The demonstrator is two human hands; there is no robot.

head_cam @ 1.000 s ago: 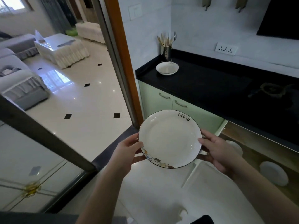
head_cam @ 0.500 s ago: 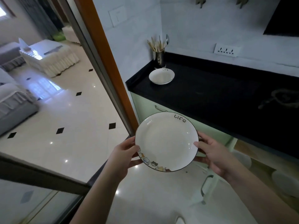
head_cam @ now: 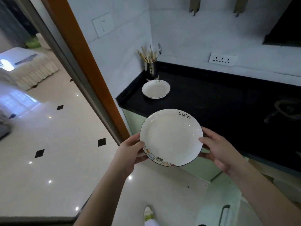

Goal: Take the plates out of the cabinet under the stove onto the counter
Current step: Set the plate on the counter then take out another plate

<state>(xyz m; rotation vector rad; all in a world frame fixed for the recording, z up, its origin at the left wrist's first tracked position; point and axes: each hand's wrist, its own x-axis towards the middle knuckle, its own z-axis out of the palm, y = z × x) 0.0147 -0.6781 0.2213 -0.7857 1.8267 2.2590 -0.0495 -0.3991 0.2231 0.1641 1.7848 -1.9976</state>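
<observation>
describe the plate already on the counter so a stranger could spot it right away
Find the black counter and follow it to its left end by the wall. There, just in front of the metal utensil cup, sits the plate: unlike the held plate, nobody touches it.

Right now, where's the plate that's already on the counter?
Head view, upper centre: the plate sits at the counter's left end, just in front of the utensil cup.
</observation>
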